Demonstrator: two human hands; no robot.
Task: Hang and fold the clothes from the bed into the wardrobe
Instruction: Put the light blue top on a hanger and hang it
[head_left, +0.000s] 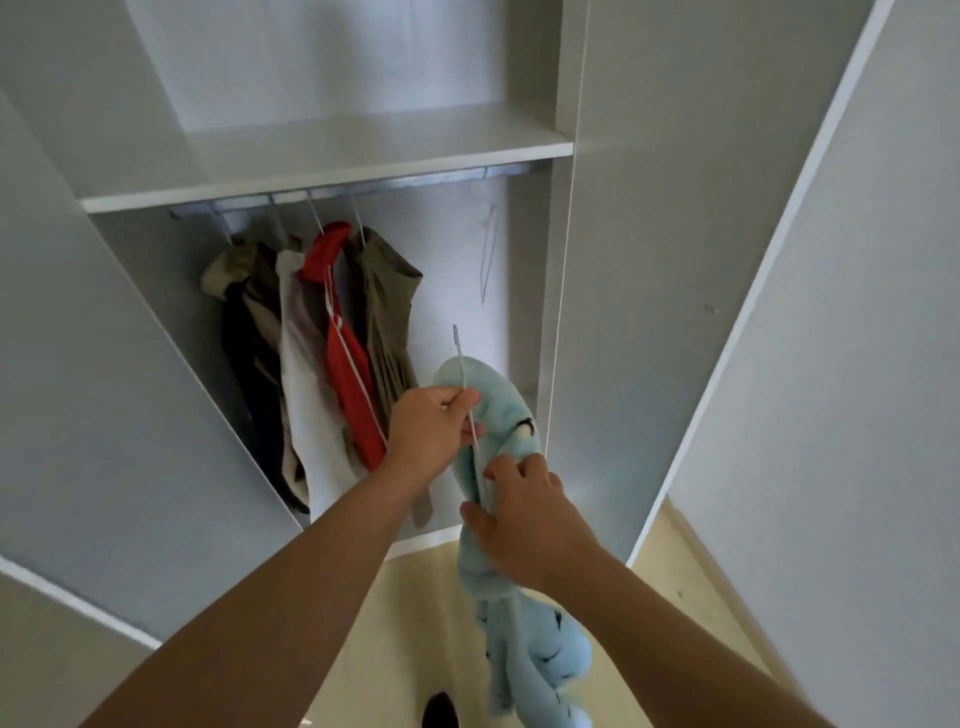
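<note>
Left hand (434, 431) pinched the white hanger (461, 364); right hand (524, 519) curled round the blue garment (501, 410) bunched on it, in front of the wardrobe (332, 182). Soft, light, floppy (probably slides off); grip it at the shoulders.

Wardrobe (571, 312) ahead, open doors (104, 364) at either side, shelf (363, 150) over rail (395, 182), hung clothes (322, 338) at the rail's left part, left hand (431, 431) above right hand (524, 514) before the right part, hanger (461, 364) lying on garment (504, 405) between them, floor (415, 623) beneath.
</note>
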